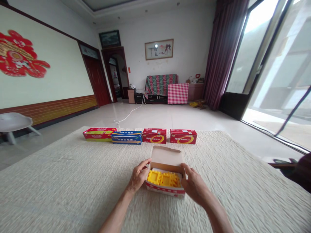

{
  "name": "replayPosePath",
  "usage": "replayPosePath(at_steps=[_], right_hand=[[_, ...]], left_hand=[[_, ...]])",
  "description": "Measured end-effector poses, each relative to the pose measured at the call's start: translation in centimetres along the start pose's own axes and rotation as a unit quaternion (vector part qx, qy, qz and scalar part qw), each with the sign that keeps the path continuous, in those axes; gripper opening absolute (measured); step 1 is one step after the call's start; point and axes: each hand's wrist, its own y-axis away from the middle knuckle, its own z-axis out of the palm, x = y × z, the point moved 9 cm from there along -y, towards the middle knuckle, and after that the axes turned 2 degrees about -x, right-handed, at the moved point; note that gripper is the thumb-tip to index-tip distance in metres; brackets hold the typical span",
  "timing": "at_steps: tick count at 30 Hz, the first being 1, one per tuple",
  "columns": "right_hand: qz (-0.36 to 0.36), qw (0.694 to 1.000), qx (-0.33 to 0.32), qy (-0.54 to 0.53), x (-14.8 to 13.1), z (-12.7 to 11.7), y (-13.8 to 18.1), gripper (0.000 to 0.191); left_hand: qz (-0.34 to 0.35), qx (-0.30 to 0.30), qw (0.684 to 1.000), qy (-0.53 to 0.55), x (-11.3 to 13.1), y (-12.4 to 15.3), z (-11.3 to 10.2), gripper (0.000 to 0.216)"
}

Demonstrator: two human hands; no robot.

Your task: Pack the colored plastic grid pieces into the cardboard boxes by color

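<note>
An opened cardboard box (pixel 165 191) with a red and white front sits before me, its lid flap (pixel 166 155) raised at the back. Yellow plastic interlocking blocks (pixel 166 179) with notched edges lie inside it. My left hand (pixel 139 174) grips the box's left side, thumb near the rim and fingers at the back corner. On the right side, my right hand (pixel 193 181) holds the box the same way, with fingers by the lid's hinge. Some fingertips are hidden behind the cardboard.
Beyond the box, a row of closed boxes stands on the cream textured cover (pixel 73 181): a red and green box (pixel 99 134), a blue box (pixel 126 137), and two red boxes, a left one (pixel 154 136) and a right one (pixel 183 137). A white chair (pixel 16 123) stands at left.
</note>
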Motion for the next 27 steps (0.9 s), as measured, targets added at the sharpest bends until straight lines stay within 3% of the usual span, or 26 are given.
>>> replayPosePath(at_steps=[8,16,21,27], right_hand=[[0.015,1.0,0.008,0.006,0.3,-0.5,0.0,0.051],[0.054,0.998,-0.015,0.021,-0.7,-1.0,0.4,0.049],[0.02,0.999,0.024,0.028,-2.1,-0.4,0.1,0.052],[-0.052,0.984,0.106,-0.13,-3.6,2.4,-0.2,0.054]], left_hand=[[-0.015,-0.027,0.995,-0.095,1.8,0.1,0.2,0.051],[0.001,-0.024,0.967,-0.253,3.5,0.7,0.1,0.049],[0.028,0.026,0.96,-0.279,4.1,0.6,-1.2,0.049],[0.081,0.128,0.964,-0.217,3.8,0.2,-4.3,0.052]])
